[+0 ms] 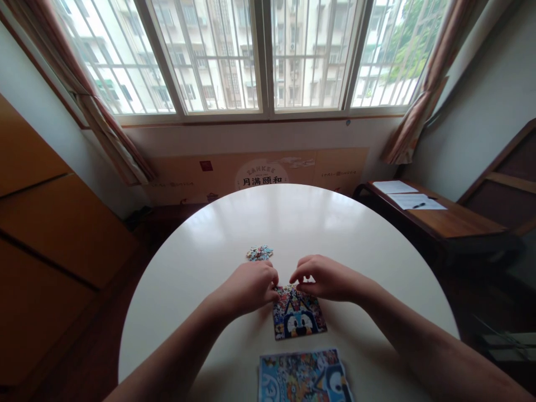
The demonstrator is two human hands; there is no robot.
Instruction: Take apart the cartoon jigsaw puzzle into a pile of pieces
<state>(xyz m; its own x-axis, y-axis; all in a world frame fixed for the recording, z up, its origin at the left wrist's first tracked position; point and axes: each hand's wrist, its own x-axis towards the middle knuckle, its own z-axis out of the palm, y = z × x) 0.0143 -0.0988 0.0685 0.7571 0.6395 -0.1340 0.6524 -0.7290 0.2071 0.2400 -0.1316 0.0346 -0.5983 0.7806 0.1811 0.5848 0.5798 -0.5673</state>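
A partly assembled jigsaw puzzle [300, 321] with a blue cartoon dog face lies on the round white table [201, 346]. My left hand [253, 286] rests at its upper left corner, thumb and fingers pinched together; whatever is between them is too small to make out. Over the upper right edge, my right hand [320, 277] is curled with thumb and forefinger a little apart, and nothing shows between them. Just beyond my left hand sits a small pile of loose puzzle pieces [259, 253]. Nearest me lies a colourful picture sheet [301, 377] with a similar dog, cut off by the frame.
At the right stands a wooden side table [464, 220] bearing papers [404, 201] and a pen [419, 205]. A printed banner [301, 162] runs along the wall under the barred window [226, 61]. Wooden cabinets [50, 251] fill the left side.
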